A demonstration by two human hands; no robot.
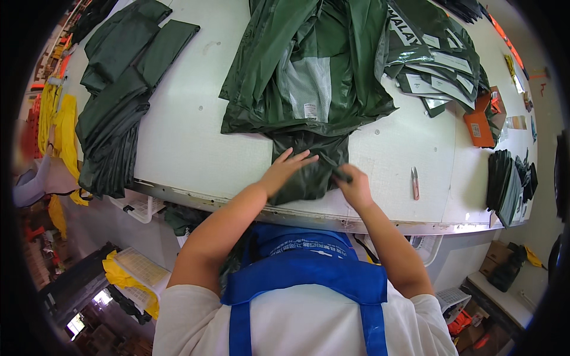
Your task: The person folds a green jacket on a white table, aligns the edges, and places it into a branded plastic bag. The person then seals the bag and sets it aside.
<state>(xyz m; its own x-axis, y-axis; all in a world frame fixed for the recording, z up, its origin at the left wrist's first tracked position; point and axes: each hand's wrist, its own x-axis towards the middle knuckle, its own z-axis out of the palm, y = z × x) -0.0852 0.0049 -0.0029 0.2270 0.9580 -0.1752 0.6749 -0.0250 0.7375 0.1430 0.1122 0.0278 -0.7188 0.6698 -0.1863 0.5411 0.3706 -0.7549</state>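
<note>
A dark green rain jacket lies spread on the white table in front of me, its pale mesh lining and a small label showing. From under its near edge comes a smaller dark green piece of waterproof fabric; whether it is part of the jacket or a separate item I cannot tell. My left hand rests on this piece with its fingers stretched out. At the piece's right edge, my right hand is closed, pinching a fold of the fabric.
Folded green garments are piled at left. Packaged green garments lie far right, beside an orange box. A small cutter knife sits right of my hands, with a stack of dark packets beyond. Another person's arm shows far left.
</note>
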